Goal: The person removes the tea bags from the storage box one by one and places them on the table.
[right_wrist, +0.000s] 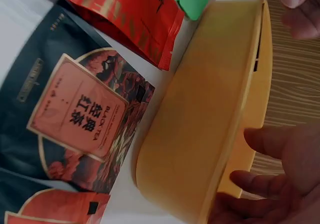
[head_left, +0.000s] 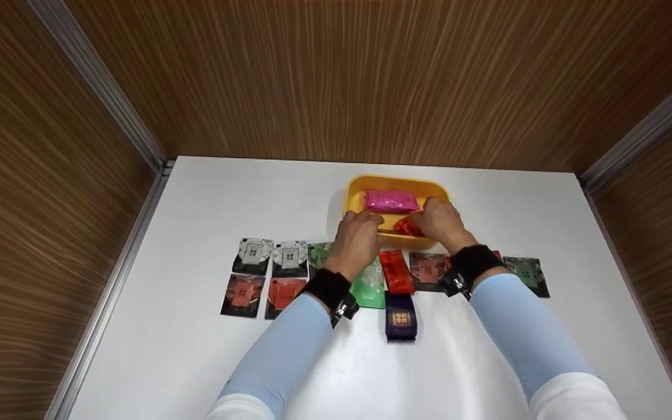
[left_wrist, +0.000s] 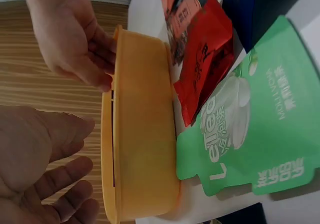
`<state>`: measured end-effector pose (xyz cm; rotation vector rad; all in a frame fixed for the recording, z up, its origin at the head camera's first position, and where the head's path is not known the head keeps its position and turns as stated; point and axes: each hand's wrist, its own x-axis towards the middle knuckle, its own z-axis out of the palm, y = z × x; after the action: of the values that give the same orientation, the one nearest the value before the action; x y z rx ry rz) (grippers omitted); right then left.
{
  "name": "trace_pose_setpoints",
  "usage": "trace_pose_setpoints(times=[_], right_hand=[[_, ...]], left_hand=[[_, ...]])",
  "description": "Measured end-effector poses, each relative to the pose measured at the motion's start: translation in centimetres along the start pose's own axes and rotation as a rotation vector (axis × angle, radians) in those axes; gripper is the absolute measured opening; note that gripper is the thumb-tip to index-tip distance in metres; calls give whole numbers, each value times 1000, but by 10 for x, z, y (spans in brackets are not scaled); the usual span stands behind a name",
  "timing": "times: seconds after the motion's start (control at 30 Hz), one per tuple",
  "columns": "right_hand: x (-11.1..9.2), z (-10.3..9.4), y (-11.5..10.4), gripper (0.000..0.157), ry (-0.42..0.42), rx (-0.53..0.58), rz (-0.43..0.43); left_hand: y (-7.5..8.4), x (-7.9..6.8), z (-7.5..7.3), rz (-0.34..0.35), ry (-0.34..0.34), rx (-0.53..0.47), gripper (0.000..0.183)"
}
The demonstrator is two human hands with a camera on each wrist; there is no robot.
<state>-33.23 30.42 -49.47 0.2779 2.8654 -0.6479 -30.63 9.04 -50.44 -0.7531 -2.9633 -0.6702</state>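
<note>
A yellow plastic tray (head_left: 354, 201) holds a shiny pink packet (head_left: 391, 200) and a red packet (head_left: 407, 226). My right hand (head_left: 442, 221) reaches over its right side, close against the red packet. In the right wrist view, the thumb and the visible fingers stand apart at the rim, with no packet between them. Over the tray's near left rim is my left hand (head_left: 358, 242). Its fingers (left_wrist: 65, 176) are loosely bent in the left wrist view and hold nothing. The tray wall hides the packets from both wrist views.
Before the tray lie a green pouch (head_left: 370, 286), a red packet (head_left: 396, 272), a dark purple packet (head_left: 401, 318) and a black tea pouch (head_left: 428, 271). Several pouches (head_left: 254, 254) lie in rows at left; a dark green one (head_left: 526, 275) at right. Wood-grain panels (head_left: 336, 81) surround the white table.
</note>
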Motion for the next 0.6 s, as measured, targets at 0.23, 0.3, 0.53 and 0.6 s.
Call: trace_pose_setpoints(times=[0.23, 0.3, 0.53, 0.6], right_hand=[[-7, 15, -1, 90, -175, -53, 110], [-8, 17, 1, 102, -170, -49, 124], [-9, 16, 8, 94, -43, -4, 110], [-10, 11, 9, 75, -15, 37, 89]], left_hand=[[12, -2, 14, 50, -29, 112, 20], [12, -4, 17, 58, -32, 122, 17], [7, -7, 25, 29, -66, 84, 15], [6, -7, 25, 26, -64, 81, 17]])
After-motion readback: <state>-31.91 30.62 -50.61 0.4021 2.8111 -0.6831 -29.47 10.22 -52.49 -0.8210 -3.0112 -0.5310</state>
